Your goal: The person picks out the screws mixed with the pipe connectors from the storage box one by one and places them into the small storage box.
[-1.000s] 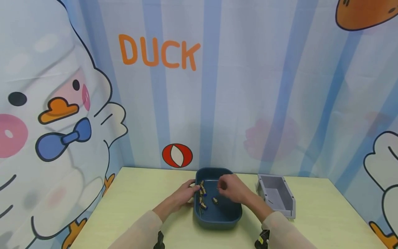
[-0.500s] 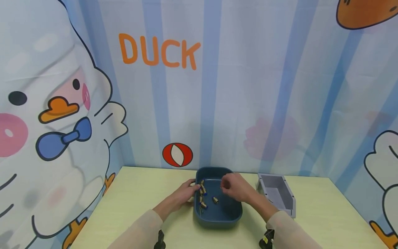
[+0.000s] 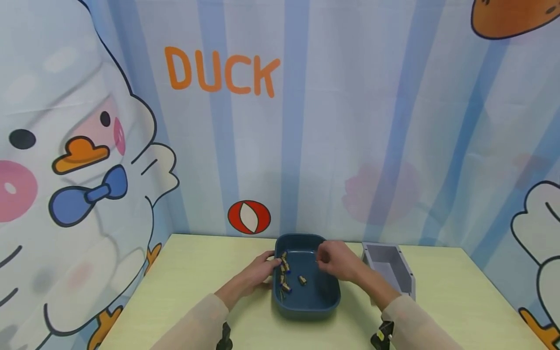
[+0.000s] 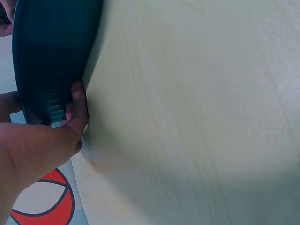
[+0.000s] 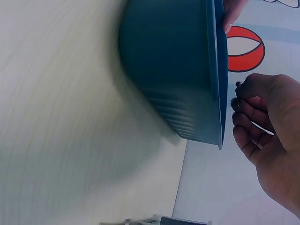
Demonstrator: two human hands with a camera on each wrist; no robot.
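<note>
"So, starting from the left, what has been changed?"

"Little at the left hand (image 3: 258, 271): the left rim of the blue tub (image 3: 306, 315) is gripped as before between thumb and fingers. Along that inner wall, the cluster of brass fittings (image 3: 286, 267) has been left undisturbed, and so has the loose fitting (image 3: 302, 280) lying alone to its right."

"And further right?"

"The right hand (image 3: 339, 262) has been shifted a little rightward above the tub, farther from the cluster. Its thumb and fingertips are drawn narrowly together on a small dark threaded piece (image 5: 239, 101), apparently a screw, as shown in the right wrist view. By judgement, one piece has been parted from the rest, and the work is only partly done."

"How are edges and room to be judged?"

"Beyond the left wrist, a broad stretch of tabletop (image 3: 205, 257) is offered. The tub's far rim is set near the striped backdrop (image 3: 341, 121), so little depth is left there. Between the tub and the grey bin (image 3: 393, 270) only a narrow gap is left. Part of the bin is hidden by the right forearm; the clearance above its rim cannot be told."
</note>
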